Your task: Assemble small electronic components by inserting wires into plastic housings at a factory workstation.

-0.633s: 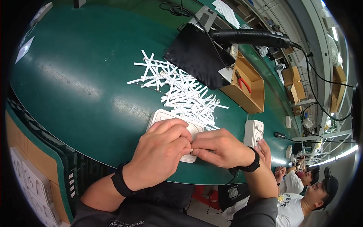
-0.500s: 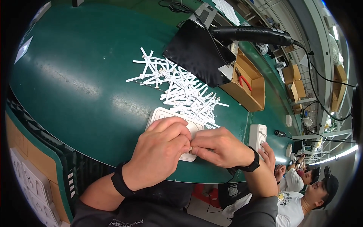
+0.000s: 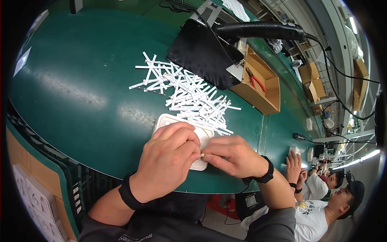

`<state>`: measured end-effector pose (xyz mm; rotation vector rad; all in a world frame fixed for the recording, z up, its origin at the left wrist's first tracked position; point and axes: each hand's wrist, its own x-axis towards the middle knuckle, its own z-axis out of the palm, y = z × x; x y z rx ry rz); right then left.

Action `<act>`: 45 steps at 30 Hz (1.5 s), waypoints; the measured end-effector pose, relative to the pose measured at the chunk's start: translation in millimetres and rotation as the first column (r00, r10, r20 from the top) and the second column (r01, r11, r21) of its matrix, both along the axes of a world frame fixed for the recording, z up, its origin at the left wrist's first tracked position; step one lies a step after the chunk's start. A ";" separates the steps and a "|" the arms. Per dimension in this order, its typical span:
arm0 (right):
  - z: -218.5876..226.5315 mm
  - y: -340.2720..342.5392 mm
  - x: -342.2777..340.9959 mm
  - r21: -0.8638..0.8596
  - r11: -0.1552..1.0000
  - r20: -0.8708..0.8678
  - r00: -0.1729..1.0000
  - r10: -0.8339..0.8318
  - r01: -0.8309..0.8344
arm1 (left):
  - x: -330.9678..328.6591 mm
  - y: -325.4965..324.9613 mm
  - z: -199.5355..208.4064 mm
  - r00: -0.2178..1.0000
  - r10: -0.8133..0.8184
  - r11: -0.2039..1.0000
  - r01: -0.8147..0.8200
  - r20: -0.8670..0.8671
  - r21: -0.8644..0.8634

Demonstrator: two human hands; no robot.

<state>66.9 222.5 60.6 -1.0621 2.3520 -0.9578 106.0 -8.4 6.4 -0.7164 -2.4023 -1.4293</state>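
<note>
Both hands meet over a white rounded plastic case [image 3: 162, 122] at the table's near edge. My left hand [image 3: 169, 151] is closed, thumb and index pinching one side of a tiny pale piece [image 3: 202, 155]. From the other side my right hand [image 3: 234, 155] pinches the same piece between thumb and forefinger. Too little of it shows to tell its kind. Just beyond the case lies a loose heap of narrow white strips [image 3: 185, 90], some with small pale ends. My fingers hide much of the case.
Behind the strips sits a black padded sheet [image 3: 201, 56] with a black-handled tool [image 3: 260, 30] over it. A cardboard box [image 3: 264, 99] holds red-handled pliers [image 3: 256, 80]. At right, a co-worker's hand [image 3: 293, 163] rests by a white object. A dark crate [image 3: 74, 177] stands lower left.
My hands keep their pinch, with slightly more of the tiny piece showing between the fingertips. The co-worker's hand and the white case beside it have moved away to the right. The view shifted slightly.
</note>
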 end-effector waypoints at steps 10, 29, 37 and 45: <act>2.8 -6.6 8.0 0.054 0.999 -0.065 0.998 0.004 -0.001 | -0.2 -4.7 -3.7 0.997 -0.046 0.999 0.047 -0.054 0.003; -5.2 -14.3 29.2 0.137 0.976 -0.458 0.885 -0.089 0.169 | 46.9 -61.5 -10.6 0.915 0.297 0.937 -0.334 0.272 0.103; -3.9 16.4 90.6 0.197 0.908 -0.582 0.789 -0.196 0.370 | 46.8 -65.9 -22.0 0.922 0.299 0.953 -0.302 0.246 -0.029; -41.0 237.0 106.6 -0.263 0.239 -0.577 0.046 -0.816 0.935 | 44.1 -53.5 -21.9 0.945 0.313 0.945 -0.300 0.093 -0.131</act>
